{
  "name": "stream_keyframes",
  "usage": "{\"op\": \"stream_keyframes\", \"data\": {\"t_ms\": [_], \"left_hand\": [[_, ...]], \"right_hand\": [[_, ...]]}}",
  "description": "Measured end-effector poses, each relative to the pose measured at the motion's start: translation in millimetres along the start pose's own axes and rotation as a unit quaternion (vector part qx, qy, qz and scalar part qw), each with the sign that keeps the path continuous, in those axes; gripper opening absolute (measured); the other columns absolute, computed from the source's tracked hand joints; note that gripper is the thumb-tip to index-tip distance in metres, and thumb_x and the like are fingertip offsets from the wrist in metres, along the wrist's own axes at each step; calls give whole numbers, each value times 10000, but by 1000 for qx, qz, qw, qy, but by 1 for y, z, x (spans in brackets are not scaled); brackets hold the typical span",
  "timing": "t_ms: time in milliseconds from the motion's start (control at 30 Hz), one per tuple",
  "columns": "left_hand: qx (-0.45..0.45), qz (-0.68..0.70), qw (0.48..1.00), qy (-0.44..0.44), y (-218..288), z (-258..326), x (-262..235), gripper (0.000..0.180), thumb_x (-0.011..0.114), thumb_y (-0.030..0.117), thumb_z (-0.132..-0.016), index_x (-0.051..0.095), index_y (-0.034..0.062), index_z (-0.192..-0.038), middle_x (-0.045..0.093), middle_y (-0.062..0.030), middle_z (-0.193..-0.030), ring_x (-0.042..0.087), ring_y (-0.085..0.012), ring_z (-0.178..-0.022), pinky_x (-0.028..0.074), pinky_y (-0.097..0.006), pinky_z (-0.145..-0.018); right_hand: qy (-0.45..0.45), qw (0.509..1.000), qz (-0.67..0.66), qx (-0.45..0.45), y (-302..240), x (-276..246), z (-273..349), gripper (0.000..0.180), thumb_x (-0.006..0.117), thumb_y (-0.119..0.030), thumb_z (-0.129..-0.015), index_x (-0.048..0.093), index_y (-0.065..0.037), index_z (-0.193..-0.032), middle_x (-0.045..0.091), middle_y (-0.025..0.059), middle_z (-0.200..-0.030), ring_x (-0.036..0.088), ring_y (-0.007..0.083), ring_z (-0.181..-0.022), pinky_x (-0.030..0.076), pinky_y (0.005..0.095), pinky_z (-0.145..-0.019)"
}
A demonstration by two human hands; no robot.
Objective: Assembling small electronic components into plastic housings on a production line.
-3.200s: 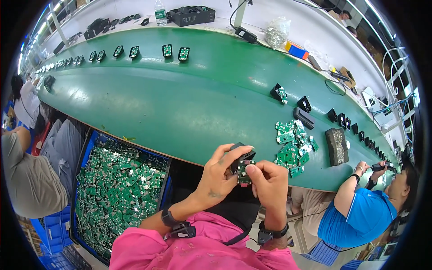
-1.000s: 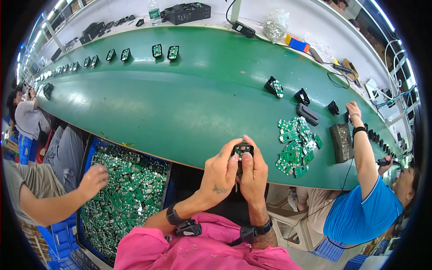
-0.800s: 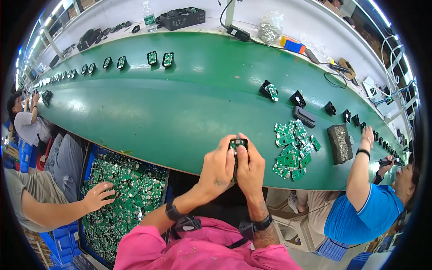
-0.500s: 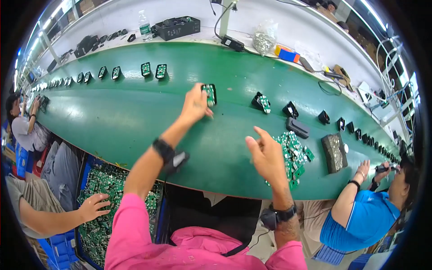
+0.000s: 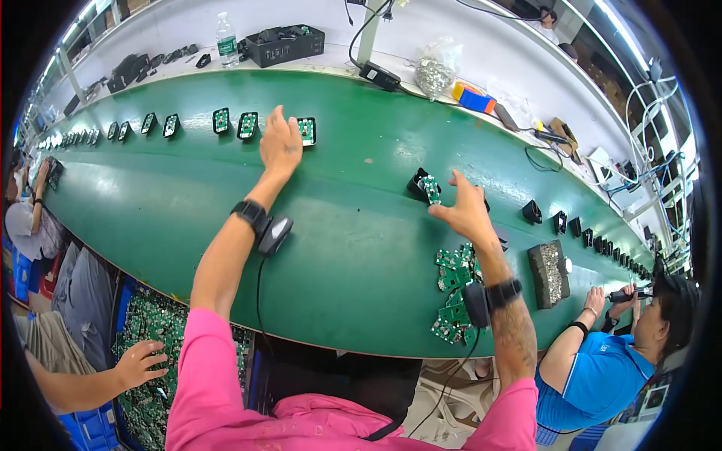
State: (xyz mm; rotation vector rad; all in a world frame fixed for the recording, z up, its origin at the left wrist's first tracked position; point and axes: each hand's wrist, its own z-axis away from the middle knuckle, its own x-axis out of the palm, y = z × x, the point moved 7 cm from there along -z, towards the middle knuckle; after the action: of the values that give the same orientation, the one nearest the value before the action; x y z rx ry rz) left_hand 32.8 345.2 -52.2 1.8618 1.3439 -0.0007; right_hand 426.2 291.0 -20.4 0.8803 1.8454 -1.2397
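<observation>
My left hand is beside a black plastic housing with a green circuit board in it, at the right end of a row of similar filled housings. Its fingers are stretched out, and whether they still touch the housing is hard to tell. On the right, my right hand is open, thumb and forefinger spread towards a black housing. A green circuit board leans out of that housing. Beneath my right forearm lies a pile of loose circuit boards.
A dark foam-like block stands right of the pile. More black housings run off to the right. A bin of circuit boards sits at lower left, a co-worker's hand over it. Another co-worker sits at right.
My left hand has carried the filled housing left and away to the row, and its fingers have loosened. My right hand has moved forward to the housing with the leaning board.
</observation>
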Motion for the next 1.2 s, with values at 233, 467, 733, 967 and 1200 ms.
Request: {"op": "stream_keyframes", "data": {"t_ms": [233, 467, 733, 967, 1200], "left_hand": [[-116, 316, 828, -448, 129, 115, 0, 544, 556, 238, -967, 377, 12, -1428, 496, -249, -1354, 697, -299, -792, 585, -376, -679], [-321, 568, 587, -478, 180, 184, -35, 582, 457, 300, -1054, 190, 207, -1564, 451, -126, -1393, 612, -236, -1090, 555, -381, -883], [-366, 639, 531, -419, 173, 218, -124, 517, 487, 216, -1038, 270, 145, -1501, 572, -112, -1209, 660, -201, -901, 532, -284, -672], [-291, 533, 659, -444, 181, 234, -172, 678, 610, 45, -887, 313, 132, -1490, 566, -116, -1189, 623, -132, -838, 493, -241, -651], [-250, 505, 724, -397, 181, 243, -177, 607, 548, -11, -864, 381, 83, -1441, 571, -97, -1132, 566, -106, -820, 491, -234, -709]], "right_hand": [[-46, 997, 13, 64, 12, 21, -20, 726, 819, -273, -681, 570, 70, -1270, 673, 239, -1116, 652, 365, -1047, 507, 403, -917], [-34, 992, -119, 15, -92, -17, 59, 676, 823, -296, -709, 599, 95, -1213, 707, 209, -999, 678, 260, -903, 534, 341, -808], [-193, 901, -384, 61, -133, -21, 126, 371, 677, -70, -905, 606, 65, -1244, 691, 79, -926, 628, 86, -797, 519, 250, -695], [-106, 949, -295, 32, -151, -22, 163, 158, 705, -65, -881, 656, 65, -955, 697, 84, -778, 655, 94, -687, 517, 241, -622], [-34, 955, -291, -56, -180, -35, 196, 87, 706, -43, -873, 697, 22, -931, 639, 35, -777, 560, 79, -618, 426, 239, -534]]}}
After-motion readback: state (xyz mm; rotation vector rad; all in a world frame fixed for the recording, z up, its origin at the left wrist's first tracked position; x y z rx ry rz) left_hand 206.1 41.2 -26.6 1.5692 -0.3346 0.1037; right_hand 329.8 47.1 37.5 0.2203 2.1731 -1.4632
